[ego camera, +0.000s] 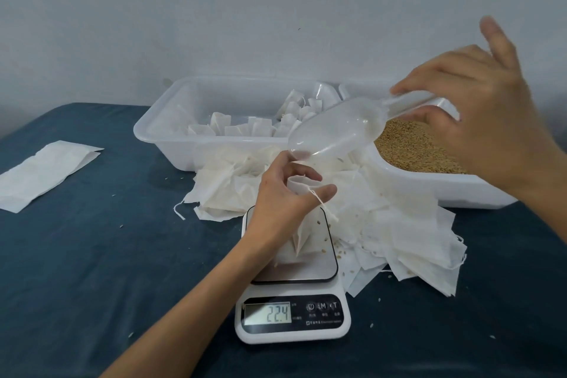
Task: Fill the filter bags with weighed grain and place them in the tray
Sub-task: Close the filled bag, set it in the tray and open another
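Note:
My left hand (282, 196) holds a white filter bag (302, 239) open and upright on the platform of a white digital scale (293, 321) that reads 22.4. My right hand (478, 107) grips the handle of a clear plastic scoop (334, 129), whose mouth tilts down just above the bag's opening. A white tub of brown grain (414, 150) sits at the right behind the scale. A white tray (171, 138) at the back centre holds several filled bags.
A heap of empty filter bags (408, 233) spreads around and behind the scale. A flat white paper packet (43, 175) lies at the left on the dark blue tabletop (92, 255). Loose grains dot the table. A pale wall stands behind.

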